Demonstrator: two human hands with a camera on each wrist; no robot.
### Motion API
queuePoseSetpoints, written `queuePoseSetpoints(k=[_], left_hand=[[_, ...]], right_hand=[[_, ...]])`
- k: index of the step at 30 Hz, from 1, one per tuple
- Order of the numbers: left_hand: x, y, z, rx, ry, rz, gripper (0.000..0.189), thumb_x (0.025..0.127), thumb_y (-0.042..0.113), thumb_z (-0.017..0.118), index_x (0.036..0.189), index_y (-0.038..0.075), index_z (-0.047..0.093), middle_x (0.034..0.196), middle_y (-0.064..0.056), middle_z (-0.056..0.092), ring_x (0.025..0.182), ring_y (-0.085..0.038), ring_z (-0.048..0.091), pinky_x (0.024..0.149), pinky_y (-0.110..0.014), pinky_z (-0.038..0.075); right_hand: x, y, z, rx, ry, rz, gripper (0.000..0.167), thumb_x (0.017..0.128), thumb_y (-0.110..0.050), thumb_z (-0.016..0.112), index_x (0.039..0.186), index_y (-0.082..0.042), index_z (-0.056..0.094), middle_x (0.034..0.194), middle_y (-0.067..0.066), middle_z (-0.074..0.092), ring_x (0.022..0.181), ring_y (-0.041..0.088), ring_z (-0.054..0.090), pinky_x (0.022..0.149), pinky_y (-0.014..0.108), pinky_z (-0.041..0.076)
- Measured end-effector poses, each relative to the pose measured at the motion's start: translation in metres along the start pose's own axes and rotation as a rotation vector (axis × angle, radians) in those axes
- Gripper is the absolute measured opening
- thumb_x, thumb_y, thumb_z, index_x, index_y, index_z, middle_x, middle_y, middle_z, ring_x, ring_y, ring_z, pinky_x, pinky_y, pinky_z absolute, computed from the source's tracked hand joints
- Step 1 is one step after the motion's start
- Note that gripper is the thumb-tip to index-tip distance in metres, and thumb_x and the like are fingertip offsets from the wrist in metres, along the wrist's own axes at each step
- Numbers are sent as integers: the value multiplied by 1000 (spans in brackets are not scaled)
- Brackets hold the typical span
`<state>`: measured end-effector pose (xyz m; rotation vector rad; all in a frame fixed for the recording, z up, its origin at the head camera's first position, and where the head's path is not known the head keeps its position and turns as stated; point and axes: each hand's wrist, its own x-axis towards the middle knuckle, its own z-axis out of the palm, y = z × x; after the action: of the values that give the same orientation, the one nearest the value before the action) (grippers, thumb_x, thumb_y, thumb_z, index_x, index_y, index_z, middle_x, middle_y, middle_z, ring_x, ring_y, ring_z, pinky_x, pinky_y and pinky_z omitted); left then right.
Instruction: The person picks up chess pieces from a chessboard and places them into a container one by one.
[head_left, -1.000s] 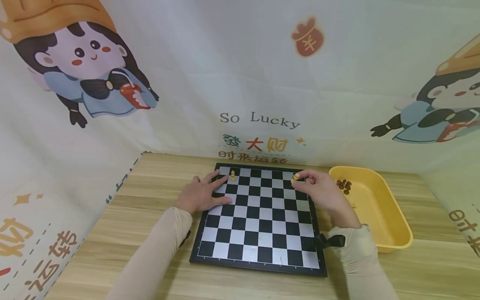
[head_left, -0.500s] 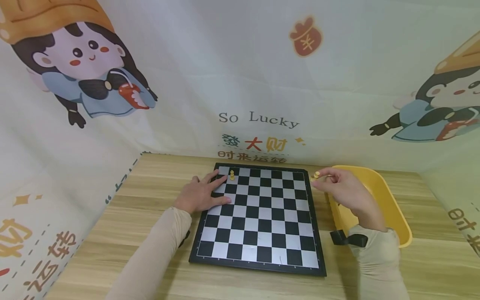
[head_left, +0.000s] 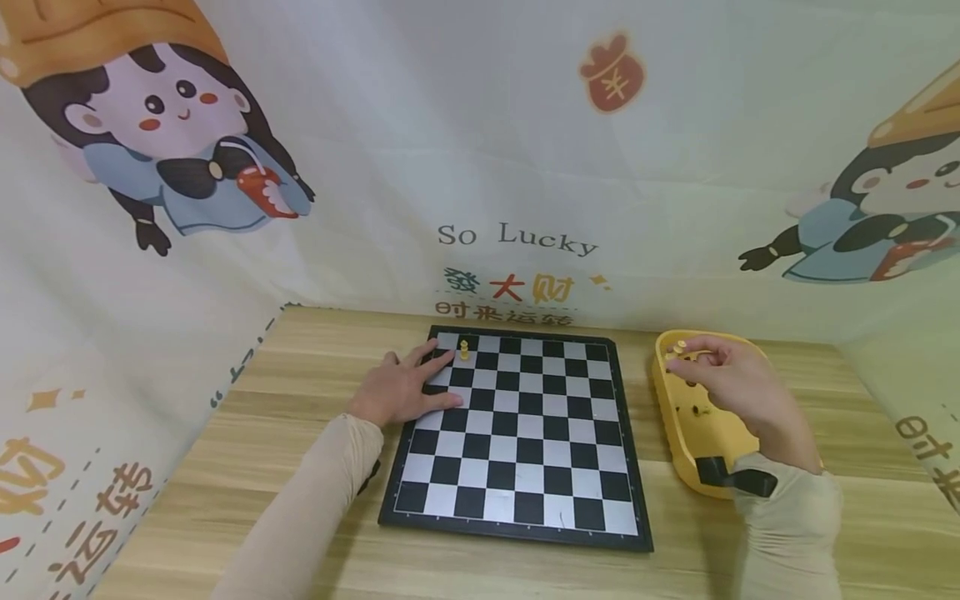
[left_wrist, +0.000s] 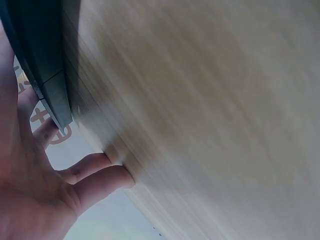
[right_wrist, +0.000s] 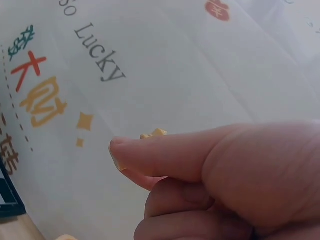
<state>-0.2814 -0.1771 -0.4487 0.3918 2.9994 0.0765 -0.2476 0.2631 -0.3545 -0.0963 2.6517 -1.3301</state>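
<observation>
My left hand (head_left: 399,387) lies with spread fingers over the left edge of a black-and-white chessboard (head_left: 517,425). A yellow chess piece (head_left: 464,350) stands near the board's far left corner, just beyond those fingertips. Between thumb and finger my right hand (head_left: 738,385) pinches another yellow chess piece (head_left: 679,347), above the far left part of a yellow plastic bin (head_left: 675,446). In the right wrist view the thumb covers most of this chess piece (right_wrist: 155,133), so its exact kind is hidden. From the left wrist, the hand (left_wrist: 30,185) shows beside the board's dark edge (left_wrist: 42,60).
Several small dark chess pieces (head_left: 697,409) lie inside the bin, partly hidden by the right hand. The board and bin stand on a wood-grain table (head_left: 315,358). A printed cloth (head_left: 375,167) hangs behind and at both sides.
My right hand has carried the pinched yellow chess piece rightward, from above the board's far right corner to over the bin. The left hand has stayed in place.
</observation>
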Motion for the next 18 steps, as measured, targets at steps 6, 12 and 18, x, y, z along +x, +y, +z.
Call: queuePoseSetpoints(k=[6,12,18], left_hand=[[1,0,0,-1,-4,-1,86,91,82,42,161,34,30,172,-3,21,138,-63,40,101,-66,50],[1,0,0,-4,-10,-7,88,90,84,41,161,35,29,173,-2,20,140,-62,39,103,-66,49],[0,1,-1,-5,-7,1,87,90,83,41,162,34,29,173,-2,20,139,-62,40,100,-66,51]], right_hand=[[-1,11,-11,25,-20,57,48,99,-39,67,128,-3,53,76,-15,58,55,5,38,51,24,36],[-2,18,-17,24,-42,98,54,98,-41,68,131,-2,50,67,-15,45,50,4,34,51,24,35],[1,28,-19,16,-77,104,54,98,-35,68,132,1,48,66,-14,40,49,3,32,50,23,34]])
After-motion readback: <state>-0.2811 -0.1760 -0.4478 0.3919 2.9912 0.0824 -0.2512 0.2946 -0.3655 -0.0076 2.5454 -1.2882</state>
